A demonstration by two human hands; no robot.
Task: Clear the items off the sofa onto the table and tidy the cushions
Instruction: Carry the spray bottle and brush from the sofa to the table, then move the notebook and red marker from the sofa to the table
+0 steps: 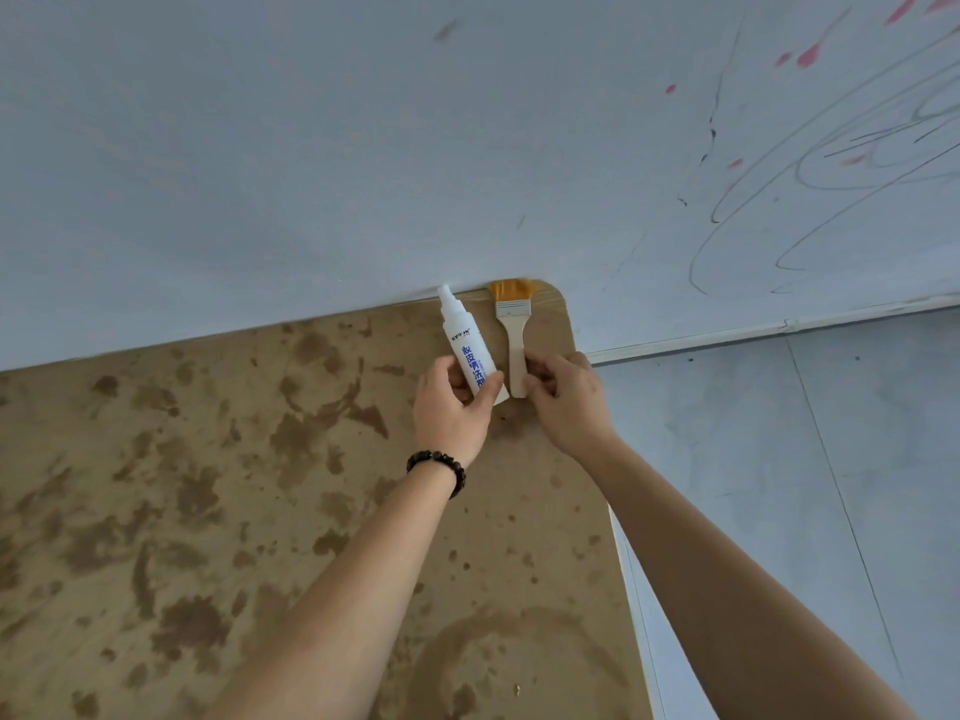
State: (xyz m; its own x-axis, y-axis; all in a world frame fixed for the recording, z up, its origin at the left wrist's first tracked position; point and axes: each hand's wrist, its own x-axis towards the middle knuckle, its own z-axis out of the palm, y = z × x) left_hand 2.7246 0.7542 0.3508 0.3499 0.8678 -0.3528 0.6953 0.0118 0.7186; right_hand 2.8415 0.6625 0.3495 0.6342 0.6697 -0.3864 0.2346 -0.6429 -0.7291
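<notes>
Your left hand [452,402] grips the lower half of the white bottle [460,337], fingers and thumb curled round it. The nozzle points toward the wall [363,148]. You cannot tell whether the bottle rests fully on the table [208,485]. Your right hand [563,402] pinches the near end of the brush [514,330] handle with curled fingertips. The brush lies flat at the table's far rounded corner, just beside the bottle, its orange bristles against the wall. The tabletop is brown and heavily stained. A dark bead bracelet [439,467] sits on your left wrist.
</notes>
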